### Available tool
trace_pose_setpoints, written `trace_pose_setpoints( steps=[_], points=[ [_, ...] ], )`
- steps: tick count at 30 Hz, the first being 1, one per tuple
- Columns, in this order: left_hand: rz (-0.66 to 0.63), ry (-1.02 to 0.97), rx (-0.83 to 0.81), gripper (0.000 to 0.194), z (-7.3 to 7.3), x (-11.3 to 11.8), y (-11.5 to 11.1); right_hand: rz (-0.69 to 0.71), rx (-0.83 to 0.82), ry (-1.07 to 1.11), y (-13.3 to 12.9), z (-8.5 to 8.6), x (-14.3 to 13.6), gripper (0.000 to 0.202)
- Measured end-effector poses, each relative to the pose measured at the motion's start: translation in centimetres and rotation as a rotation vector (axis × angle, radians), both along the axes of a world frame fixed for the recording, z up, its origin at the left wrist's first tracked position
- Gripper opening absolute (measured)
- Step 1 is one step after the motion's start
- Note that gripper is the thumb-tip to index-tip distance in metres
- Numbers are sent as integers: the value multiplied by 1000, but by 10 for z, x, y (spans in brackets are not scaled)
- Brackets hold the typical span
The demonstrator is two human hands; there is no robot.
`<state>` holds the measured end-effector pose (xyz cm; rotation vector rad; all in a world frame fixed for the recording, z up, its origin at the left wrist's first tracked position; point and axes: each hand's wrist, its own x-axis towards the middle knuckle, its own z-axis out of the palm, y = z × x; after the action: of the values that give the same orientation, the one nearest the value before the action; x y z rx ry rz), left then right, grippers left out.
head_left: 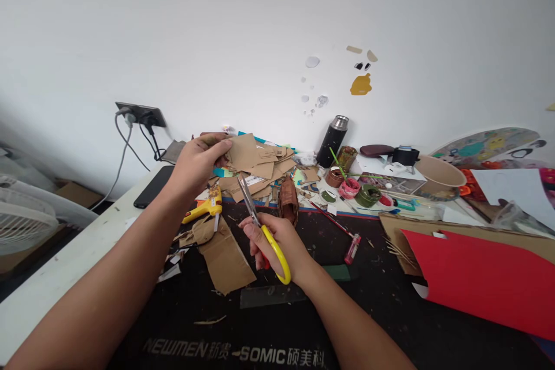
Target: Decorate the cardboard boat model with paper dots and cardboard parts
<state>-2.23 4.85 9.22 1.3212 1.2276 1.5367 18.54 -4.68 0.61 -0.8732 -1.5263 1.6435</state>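
Note:
My left hand (207,153) pinches a piece of brown cardboard (243,149) at its left edge, above a heap of cardboard scraps (271,176). Held in my right hand (277,243) is a pair of scissors (249,199) with a yellow handle loop, the blades pointing up and away toward the scraps. The blades look nearly closed and are apart from the cardboard. Just beyond my right hand stands a brown, rough-surfaced piece (288,199). A yellow glue gun (208,208) lies below my left hand, beside a flat brown cardboard piece (228,254) on the black mat (182,312).
Open paint jars (368,195) and a black thermos (333,141) stand along the back by the wall. Red paper (481,277) lies over cardboard at right. A paintbrush (332,218) rests mid-mat. A phone (154,186) and power strip (141,114) are at left.

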Motion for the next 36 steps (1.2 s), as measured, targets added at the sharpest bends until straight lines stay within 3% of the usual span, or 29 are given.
trace_pose_setpoints(
  steps=[7,16,30,36],
  points=[
    [-90,71,-11,24,-5,5,-2,-33,36,-31,0,4,0,49],
    [-146,104,-74,21,5,20,-16,-56,32,-55,1,4,1,48],
    [-183,261,-48,28,6,20,-20,-82,60,-67,2,-2,2,45],
    [-171,211,-71,22,8,21,-21,-75,63,-86,2,-2,2,45]
  ],
)
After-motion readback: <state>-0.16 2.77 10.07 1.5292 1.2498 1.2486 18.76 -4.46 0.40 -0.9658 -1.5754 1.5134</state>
